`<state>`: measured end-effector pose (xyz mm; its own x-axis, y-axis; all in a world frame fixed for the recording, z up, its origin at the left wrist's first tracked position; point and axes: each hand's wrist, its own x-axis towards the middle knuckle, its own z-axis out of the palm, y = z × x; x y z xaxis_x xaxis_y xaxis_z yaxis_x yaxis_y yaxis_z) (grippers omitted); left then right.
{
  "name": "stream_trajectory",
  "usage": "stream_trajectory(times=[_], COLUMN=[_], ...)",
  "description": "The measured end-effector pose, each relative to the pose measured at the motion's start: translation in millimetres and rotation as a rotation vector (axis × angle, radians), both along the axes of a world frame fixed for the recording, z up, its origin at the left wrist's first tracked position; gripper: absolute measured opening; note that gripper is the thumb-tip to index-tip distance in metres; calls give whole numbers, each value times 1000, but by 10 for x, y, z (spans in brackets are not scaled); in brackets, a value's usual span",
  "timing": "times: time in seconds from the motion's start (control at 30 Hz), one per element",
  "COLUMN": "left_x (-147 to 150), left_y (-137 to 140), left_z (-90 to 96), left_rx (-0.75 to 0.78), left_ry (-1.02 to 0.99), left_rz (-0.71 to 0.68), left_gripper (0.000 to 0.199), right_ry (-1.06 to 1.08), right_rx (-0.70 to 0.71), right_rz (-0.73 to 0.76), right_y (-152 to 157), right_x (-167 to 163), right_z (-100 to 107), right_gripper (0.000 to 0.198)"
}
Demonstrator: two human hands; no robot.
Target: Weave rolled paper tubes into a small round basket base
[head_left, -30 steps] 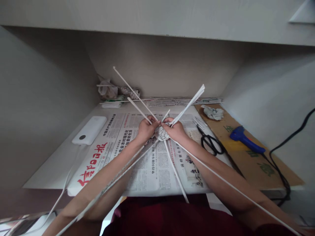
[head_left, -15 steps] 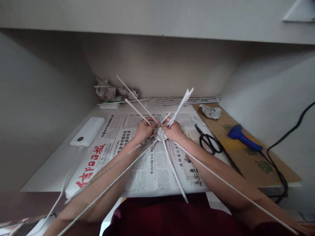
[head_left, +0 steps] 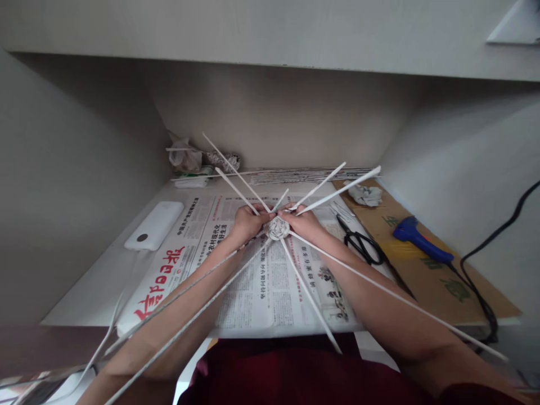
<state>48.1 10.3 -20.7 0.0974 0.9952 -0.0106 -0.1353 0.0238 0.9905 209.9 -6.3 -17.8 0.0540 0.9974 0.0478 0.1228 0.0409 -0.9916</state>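
Note:
Between my two hands is a small round woven base (head_left: 278,229) made of rolled paper tubes, held over a newspaper sheet. Long white paper tubes (head_left: 310,295) fan out from it on all sides, several across my forearms and others toward the back wall. My left hand (head_left: 248,221) pinches the far left edge of the base, thumb pressed inward. My right hand (head_left: 307,221) pinches its far right edge, where two tubes spread apart. A short tube end (head_left: 282,198) sticks up between my hands. My fingertips are partly hidden behind the weave.
Newspaper (head_left: 198,270) covers the table. On the right are black scissors (head_left: 365,247), crumpled paper (head_left: 366,194) and a blue glue gun (head_left: 422,241) on cardboard (head_left: 455,306). A white power bank (head_left: 155,226) lies left; a bundle of paper tubes (head_left: 312,175) lies along the back.
The two tubes at my right hand, close together before, now spread apart and lean further right. The near tubes have swung slightly, and the round base shows more fully.

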Motion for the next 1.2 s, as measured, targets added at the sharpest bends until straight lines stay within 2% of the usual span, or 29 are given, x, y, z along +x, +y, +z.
stream_trajectory(times=[0.1, 0.23, 0.43, 0.5, 0.63, 0.73, 0.8, 0.93, 1.07, 1.2], left_x=[-10, -13, -35, -44, -44, -36, -34, -45, -64, -34], left_y=[15, 16, -4, -2, 44, 95, 118, 123, 96, 78], left_z=[-10, -4, 68, 83, 44, -21, -51, -36, 21, 7], left_rx=[-9, 4, 30, 26, -17, -72, -104, -109, -50, -1], left_ry=[32, 94, 199, 201, 66, -46, -78, -66, -4, -29], left_rz=[33, 56, 118, 129, 140, 146, 146, 169, 225, 242], left_gripper=[36, 24, 17, 16, 15, 18, 18, 18, 18, 19], right_ry=[52, -4, 75, 203, 473, 544, 525, 427, 323, 278], right_rx=[-20, -18, 27, -16, -232, -253, -221, -194, -155, -150], right_rz=[-51, -75, 2, 45, 117, 204, 274, 396, 374, 365], right_y=[12, -45, -42, -24, 2, 16, 24, 10, -58, -107], right_x=[19, 14, 11, 18, 67, 119, 142, 142, 94, 43], right_z=[-5, 74, 118, 146, 231, 223, 176, 98, 137, 200], right_gripper=[28, 32, 42, 45, 48, 32, 19, 38, 49, 46])
